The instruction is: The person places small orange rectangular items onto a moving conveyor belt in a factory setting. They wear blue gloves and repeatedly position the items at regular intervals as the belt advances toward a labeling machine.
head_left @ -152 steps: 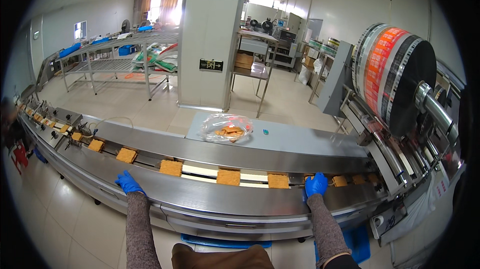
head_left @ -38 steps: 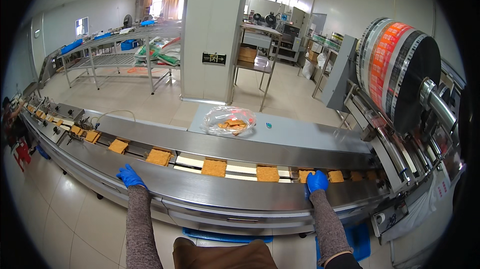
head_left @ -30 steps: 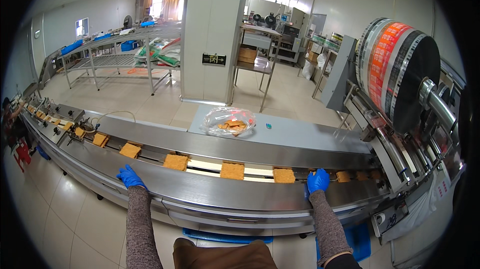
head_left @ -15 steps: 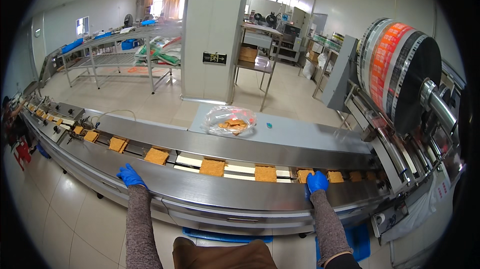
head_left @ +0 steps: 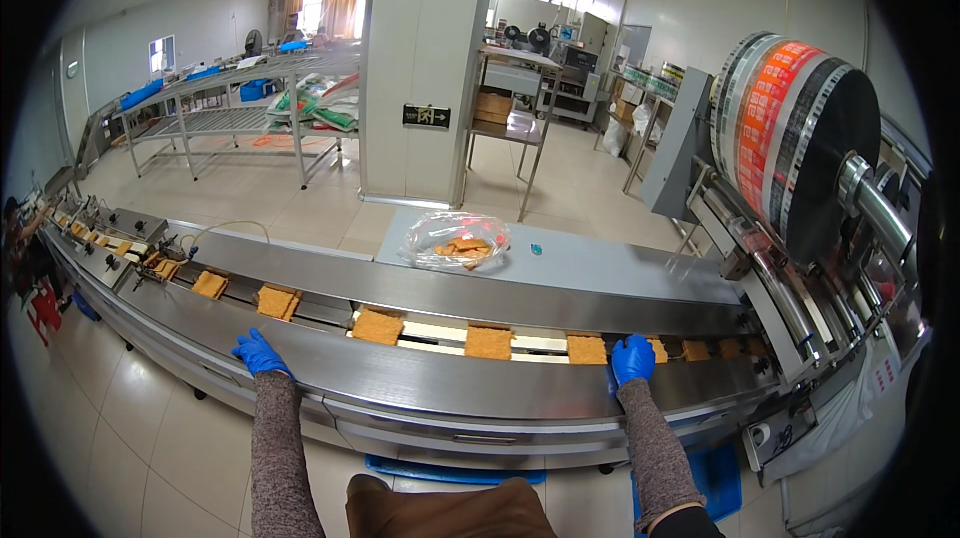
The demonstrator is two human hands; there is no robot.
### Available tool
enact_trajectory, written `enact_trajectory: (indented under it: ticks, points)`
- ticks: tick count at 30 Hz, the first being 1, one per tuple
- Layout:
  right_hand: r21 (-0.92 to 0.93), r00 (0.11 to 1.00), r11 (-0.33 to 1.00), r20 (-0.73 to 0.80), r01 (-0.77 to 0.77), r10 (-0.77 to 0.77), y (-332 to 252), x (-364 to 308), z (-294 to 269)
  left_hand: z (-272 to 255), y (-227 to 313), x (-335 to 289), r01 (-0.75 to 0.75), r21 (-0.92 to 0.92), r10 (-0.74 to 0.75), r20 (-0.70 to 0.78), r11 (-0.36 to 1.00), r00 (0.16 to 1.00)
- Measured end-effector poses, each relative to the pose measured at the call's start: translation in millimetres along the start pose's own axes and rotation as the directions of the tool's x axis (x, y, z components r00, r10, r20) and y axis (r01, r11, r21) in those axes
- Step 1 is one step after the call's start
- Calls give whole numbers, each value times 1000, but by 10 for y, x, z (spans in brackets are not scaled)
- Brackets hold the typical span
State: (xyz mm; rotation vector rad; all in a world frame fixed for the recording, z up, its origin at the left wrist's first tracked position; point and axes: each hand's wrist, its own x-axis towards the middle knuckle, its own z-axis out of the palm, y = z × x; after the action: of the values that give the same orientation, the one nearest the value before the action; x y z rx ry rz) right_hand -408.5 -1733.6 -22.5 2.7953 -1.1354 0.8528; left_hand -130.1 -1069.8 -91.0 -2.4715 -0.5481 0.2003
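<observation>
Flat golden-brown crumbly squares (head_left: 489,342) lie spaced along the channel of a long steel conveyor (head_left: 430,383). My left hand (head_left: 262,352), in a blue glove, rests on the conveyor's near steel ledge. Its fingers are apart and hold nothing. Further right, my blue-gloved right hand (head_left: 633,360) reaches over the near edge of the channel, its fingers loosely stretched with nothing visible in them. One square (head_left: 586,349) lies just left of that hand. Another square (head_left: 658,350) is partly hidden behind it on the right.
Beyond the channel, a clear plastic bag (head_left: 457,241) of golden-brown pieces sits on a grey tabletop (head_left: 590,275) beside a small teal item (head_left: 537,249). A large roll of printed film (head_left: 770,128) hangs over the right end. A white pillar (head_left: 420,68) stands behind.
The row of squares has shifted right along the channel. The square that was by my right hand's fingers has passed to the hand's right. Both hands stay nearly in place.
</observation>
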Motion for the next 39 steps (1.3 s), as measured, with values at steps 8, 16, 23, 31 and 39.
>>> enact_trajectory:
  ticks: [8,16,23,31,39]
  points:
    - [124,975,978,165,-168,146,-75,40,64,24,-75,3,2,17,-3,30,1000,1000]
    - [119,999,992,-44,29,-24,79,39,15,277,-39,277,39,-326,-73,-95,945,993]
    - [221,1000,975,21,-14,9,-49,18,-178,-310,-199,-441,-415,-534,112,-509,737,854]
    - [230,988,961,39,-155,150,137,32,185,-754,44,-830,-573,-445,322,-521,688,790]
    - [193,982,969,-76,-155,172,-47,103,209,-982,107,-1071,-617,-362,409,-505,699,760]
